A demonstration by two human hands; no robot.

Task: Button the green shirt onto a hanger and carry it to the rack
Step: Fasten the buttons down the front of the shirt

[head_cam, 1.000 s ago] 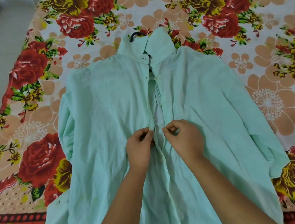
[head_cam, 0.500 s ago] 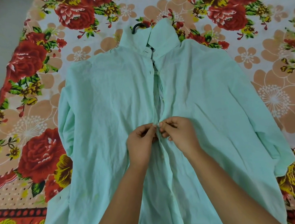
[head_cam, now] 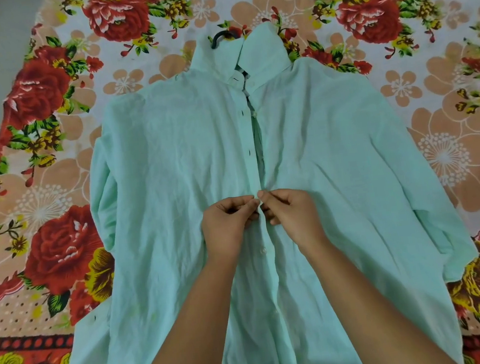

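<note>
Left hand (head_cam: 228,224) and right hand (head_cam: 294,214) closer together on green shirt (head_cam: 170,159)

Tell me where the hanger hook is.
In the head view, the black hanger hook sticks out past the collar of the green shirt at top centre, on the floral bedsheet.

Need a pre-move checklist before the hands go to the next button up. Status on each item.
1. Hanger hook sticks out above the collar: ok.
2. Left hand and right hand each have a pinch grip on the front edges of the green shirt: ok.
3. Button at the fingertips fully through its hole: cannot tell, the fingers cover it.
4. Lower button looks fastened: ok.
5. Front closed above the hands: not ok, it gapes up to the collar.
6. Shirt lies spread on the floral bedsheet: ok.
</note>
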